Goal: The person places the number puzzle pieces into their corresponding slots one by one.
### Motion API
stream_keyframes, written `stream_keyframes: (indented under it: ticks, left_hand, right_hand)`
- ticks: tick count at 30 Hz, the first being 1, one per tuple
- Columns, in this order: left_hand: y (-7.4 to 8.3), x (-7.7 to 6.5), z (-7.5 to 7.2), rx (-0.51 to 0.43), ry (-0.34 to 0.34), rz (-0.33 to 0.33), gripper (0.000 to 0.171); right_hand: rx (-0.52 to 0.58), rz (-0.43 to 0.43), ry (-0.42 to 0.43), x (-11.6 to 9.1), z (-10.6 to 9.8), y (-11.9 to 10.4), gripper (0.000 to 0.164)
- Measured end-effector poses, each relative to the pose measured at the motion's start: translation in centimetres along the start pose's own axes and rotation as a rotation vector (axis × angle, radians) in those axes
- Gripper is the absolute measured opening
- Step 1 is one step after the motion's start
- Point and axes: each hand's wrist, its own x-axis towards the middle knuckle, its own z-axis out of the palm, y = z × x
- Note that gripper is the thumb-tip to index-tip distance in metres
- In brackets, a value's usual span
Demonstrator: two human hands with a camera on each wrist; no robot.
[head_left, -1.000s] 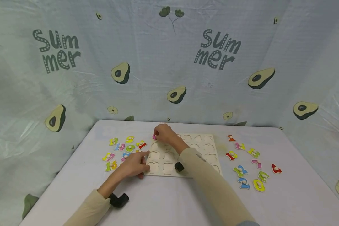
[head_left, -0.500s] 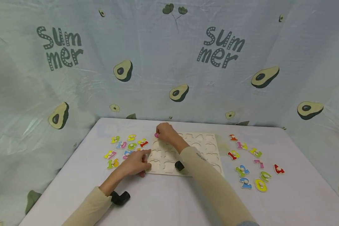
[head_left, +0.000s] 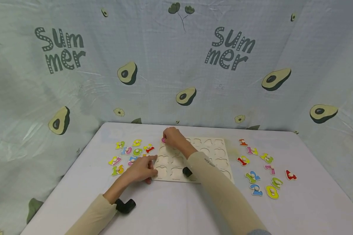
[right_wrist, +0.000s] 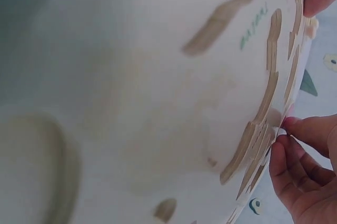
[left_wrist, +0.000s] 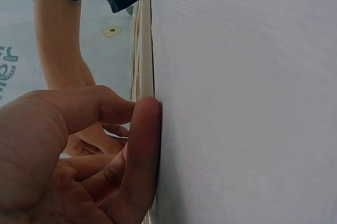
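My right hand (head_left: 173,137) pinches a pink puzzle piece (head_left: 163,140) at the far left corner of the pale wooden puzzle board (head_left: 170,178). The fingers cover most of that piece, so its number cannot be read. In the right wrist view the fingertips of this hand (right_wrist: 310,161) meet low over the board, with cut-out recesses beside them. My left hand (head_left: 139,169) touches the board's left edge, index finger stretched out and thumb nearer the front corner. The left wrist view shows the same hand (left_wrist: 79,166) against that edge, close to the white tabletop.
Several coloured number pieces, such as a yellow-green 5 (head_left: 137,143), lie left of the board, some partly behind my left hand. More lie to the right, among them a red 4 (head_left: 290,175) and a yellow 0 (head_left: 272,192). A printed curtain (head_left: 153,107) hangs behind the table.
The head view has shifted slightly. Both hands stay at the same places on the board, the right still pinching the pink puzzle piece at the far left corner.
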Motion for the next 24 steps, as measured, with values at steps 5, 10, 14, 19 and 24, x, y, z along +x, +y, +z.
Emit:
stream_keyframes:
  ticks: [5,10,14,19,24]
  left_hand:
    - [-0.08,-0.09,0.01,0.004,0.000,-0.008,0.068]
    - [-0.18,-0.11,0.07,0.000,0.002,-0.010,0.068]
    - [-0.09,-0.06,0.05,-0.003,0.007,-0.006,0.068]
    - [-0.09,0.00,-0.06,0.001,0.005,-0.003,0.068]
    - [0.01,0.03,-0.12,-0.001,0.007,0.005,0.069]
  right_hand:
    - [-0.040,-0.009,-0.025,0.22,0.10,-0.31,0.014]
    - [-0.104,-0.015,-0.045,0.27,0.13,-0.75,0.011]
    - [-0.123,-0.003,-0.047,0.16,-0.04,-0.97,0.011]
    - [-0.125,-0.008,-0.047,0.14,-0.16,-1.00,0.008]
    - [-0.117,0.008,-0.038,0.28,-0.21,-0.96,0.007]
